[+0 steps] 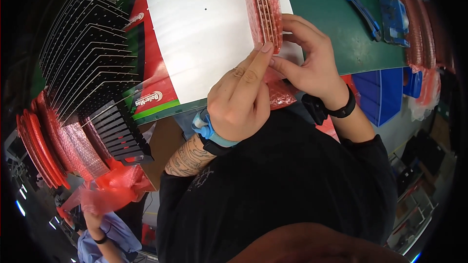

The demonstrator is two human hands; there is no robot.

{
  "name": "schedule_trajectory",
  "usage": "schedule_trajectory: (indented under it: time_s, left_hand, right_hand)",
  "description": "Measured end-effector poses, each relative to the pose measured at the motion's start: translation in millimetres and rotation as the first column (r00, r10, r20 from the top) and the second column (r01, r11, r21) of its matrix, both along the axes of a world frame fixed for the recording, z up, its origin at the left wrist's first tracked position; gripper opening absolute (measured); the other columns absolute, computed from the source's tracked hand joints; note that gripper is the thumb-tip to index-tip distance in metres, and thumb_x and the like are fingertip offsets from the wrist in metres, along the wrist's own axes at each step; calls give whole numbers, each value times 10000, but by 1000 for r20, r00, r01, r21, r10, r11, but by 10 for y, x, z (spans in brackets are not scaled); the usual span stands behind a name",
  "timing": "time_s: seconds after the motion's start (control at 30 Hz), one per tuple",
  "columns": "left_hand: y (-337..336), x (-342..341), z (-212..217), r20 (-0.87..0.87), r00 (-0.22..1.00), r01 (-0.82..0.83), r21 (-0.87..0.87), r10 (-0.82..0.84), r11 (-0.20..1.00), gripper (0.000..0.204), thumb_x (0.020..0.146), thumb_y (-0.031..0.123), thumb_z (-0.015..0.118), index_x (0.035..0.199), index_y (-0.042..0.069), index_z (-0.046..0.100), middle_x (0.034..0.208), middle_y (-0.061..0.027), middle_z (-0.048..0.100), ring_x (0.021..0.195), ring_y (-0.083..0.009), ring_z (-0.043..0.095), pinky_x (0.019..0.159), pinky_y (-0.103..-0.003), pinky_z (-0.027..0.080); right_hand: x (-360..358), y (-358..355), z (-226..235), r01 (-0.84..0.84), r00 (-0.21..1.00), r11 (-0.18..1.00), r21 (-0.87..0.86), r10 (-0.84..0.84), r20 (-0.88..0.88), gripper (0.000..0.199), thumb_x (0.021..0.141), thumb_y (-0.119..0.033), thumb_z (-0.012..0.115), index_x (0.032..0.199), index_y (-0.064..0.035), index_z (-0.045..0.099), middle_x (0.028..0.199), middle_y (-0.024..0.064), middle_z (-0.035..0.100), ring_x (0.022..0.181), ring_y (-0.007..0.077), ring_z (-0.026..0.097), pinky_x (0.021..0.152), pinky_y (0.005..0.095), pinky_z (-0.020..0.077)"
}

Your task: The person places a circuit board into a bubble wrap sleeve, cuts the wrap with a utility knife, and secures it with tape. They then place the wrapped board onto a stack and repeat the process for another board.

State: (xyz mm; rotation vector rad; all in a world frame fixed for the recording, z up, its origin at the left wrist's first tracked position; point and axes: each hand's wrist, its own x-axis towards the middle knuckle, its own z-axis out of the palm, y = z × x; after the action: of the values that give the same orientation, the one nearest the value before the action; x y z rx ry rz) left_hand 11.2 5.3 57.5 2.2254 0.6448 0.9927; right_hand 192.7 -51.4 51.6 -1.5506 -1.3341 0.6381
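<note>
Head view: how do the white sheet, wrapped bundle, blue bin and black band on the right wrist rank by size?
1. White sheet, clearly largest
2. Wrapped bundle and blue bin: too alike to rank
3. Black band, smallest

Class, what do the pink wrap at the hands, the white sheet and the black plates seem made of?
Pink wrap: probably glossy plastic bubble film; it looks translucent and dimpled.
White sheet: coated paper or vinyl; smooth.
Black plates: perhaps coated metal; thin, pale-edged, perforated.
</note>
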Motion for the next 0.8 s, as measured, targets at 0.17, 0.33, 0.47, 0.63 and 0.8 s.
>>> schedule_trajectory:
  time_s: [0.17,0.33,0.47,0.63,0.8]
  left_hand:
    - [-91,5,-91,137,985,-69,-218,101,973,425,830,-148,594,1251,-97,623,1172,-247,710,919,-312,760,787,-335,603]
    - [-123,-55,-153,192,978,-11,-334,80,942,338,958,-110,558,1290,-141,499,1255,-286,665,1128,-249,690,907,-276,569]
    - [-150,-26,-164,278,942,-67,-399,190,914,289,874,-122,614,1158,-70,634,1162,-228,716,995,-291,755,828,-314,596]
    - [-112,-84,-151,212,974,2,-374,84,927,320,945,-121,563,1264,-143,544,1260,-277,667,1155,-250,680,928,-276,556]
    - [-25,-61,-41,114,993,5,-176,16,984,387,883,-157,561,1260,-104,636,1215,-243,704,1128,-275,708,917,-301,557]
  right_hand:
    - [-21,44,-20,23,983,998,64,-35,183,468,771,-31,837,1193,63,658,1150,151,704,1012,236,722,915,353,590]
    - [-46,42,-40,24,986,998,57,-33,166,467,778,-46,841,1195,61,660,1117,152,716,991,238,730,913,348,589]
    - [-98,38,-42,69,988,997,46,-75,132,443,771,-144,853,1152,19,693,1125,170,732,1000,315,732,871,370,587]
    - [-101,51,-18,75,987,996,53,-82,138,442,772,-141,850,1153,19,694,1120,176,732,999,317,731,870,372,587]
    - [-74,56,-35,58,974,993,99,-78,213,442,782,-83,830,1182,30,679,1110,170,729,988,279,736,866,353,587]
